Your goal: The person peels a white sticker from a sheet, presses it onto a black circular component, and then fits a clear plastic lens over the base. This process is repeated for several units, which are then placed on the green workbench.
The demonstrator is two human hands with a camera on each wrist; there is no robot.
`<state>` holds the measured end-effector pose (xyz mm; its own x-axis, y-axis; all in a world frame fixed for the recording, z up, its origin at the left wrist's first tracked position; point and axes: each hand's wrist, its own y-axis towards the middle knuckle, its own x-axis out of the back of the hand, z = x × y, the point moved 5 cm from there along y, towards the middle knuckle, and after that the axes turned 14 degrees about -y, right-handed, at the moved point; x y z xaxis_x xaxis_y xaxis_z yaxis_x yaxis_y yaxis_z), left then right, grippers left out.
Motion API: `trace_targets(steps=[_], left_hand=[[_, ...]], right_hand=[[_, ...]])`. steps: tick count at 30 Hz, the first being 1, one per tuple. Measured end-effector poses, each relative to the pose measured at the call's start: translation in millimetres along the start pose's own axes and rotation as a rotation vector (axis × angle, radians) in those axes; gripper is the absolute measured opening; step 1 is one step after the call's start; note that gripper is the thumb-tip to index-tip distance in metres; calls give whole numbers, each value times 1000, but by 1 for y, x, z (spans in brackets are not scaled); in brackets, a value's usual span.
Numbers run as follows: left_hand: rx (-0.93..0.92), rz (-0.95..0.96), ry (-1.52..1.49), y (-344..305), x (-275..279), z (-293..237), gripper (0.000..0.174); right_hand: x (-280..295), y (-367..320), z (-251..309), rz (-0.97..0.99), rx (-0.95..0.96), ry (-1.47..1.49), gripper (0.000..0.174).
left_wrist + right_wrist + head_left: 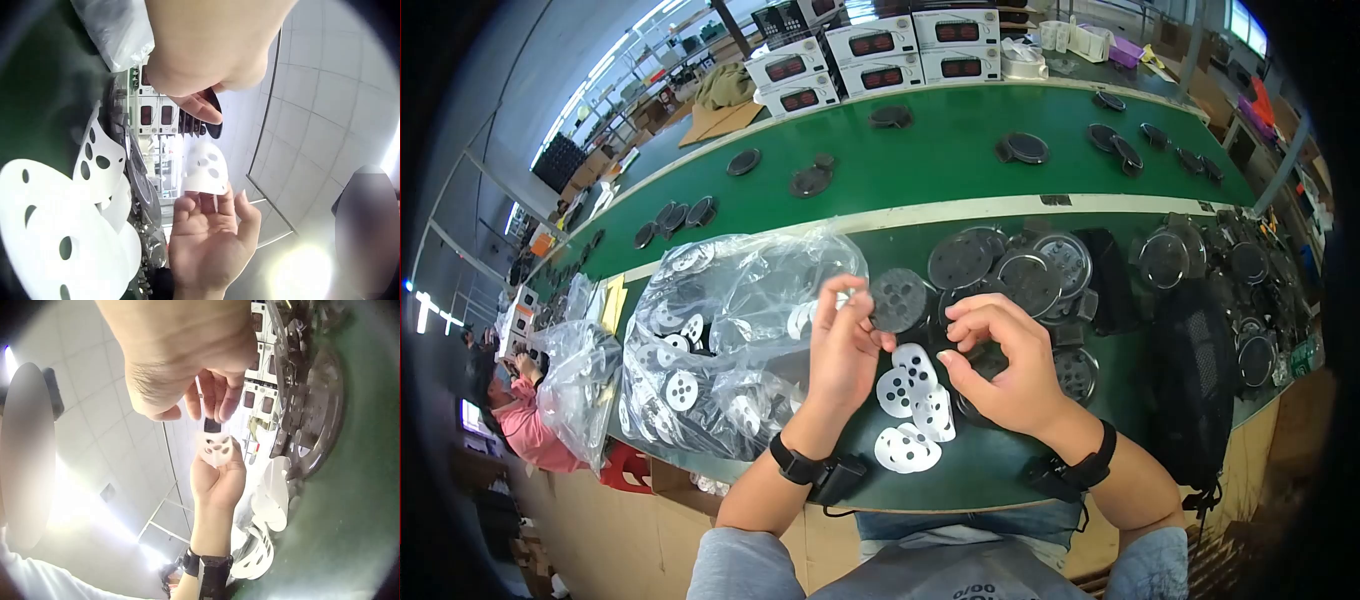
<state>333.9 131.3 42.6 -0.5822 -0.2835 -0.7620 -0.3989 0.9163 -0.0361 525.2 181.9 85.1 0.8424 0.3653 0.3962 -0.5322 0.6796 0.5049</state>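
Note:
In the head view a dark round disc with holes [900,300] is at the fingertips of my left hand [843,355], which pinches it. The left wrist view shows a black disc [215,114] nearly edge-on at those fingers. A white holed disc [209,170] is between the hands, overlapping the fingers of my right hand [211,247]. My right hand [1012,370] is bent just right of the dark disc, thumb and fingers apart; I cannot tell whether it grips the white disc. Below the hands, several white holed discs [915,390] lie on the green table [990,485].
A clear plastic bag [745,265] of holed discs is on the left. Dark round parts [1030,280] crowd the table ahead and to the right, near a black pouch [1195,385]. Boxes [870,45] are stacked beyond the green belt [930,150]. Another person [530,420] sits far left.

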Motion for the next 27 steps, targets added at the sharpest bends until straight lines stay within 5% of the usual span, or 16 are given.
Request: trace_targets(steps=[9, 15, 18, 21, 23, 27], left_hand=[[289, 202, 203, -15, -8, 24, 20], [424, 367, 532, -14, -36, 9, 12], [349, 611, 748, -1, -67, -14, 15], [422, 597, 1062, 42, -90, -46, 28], [369, 537, 1279, 107, -76, -48, 36], [-409, 117, 1879, 272, 17, -30, 73]], right_hand=[[9, 3, 11, -103, 199, -356, 28], [11, 5, 6, -131, 208, -270, 38], [14, 5, 3, -181, 194, -235, 45], [18, 3, -11, -258, 107, -102, 45], [19, 7, -15, -272, 78, -19, 44], [16, 7, -13, -256, 60, 82, 42]])
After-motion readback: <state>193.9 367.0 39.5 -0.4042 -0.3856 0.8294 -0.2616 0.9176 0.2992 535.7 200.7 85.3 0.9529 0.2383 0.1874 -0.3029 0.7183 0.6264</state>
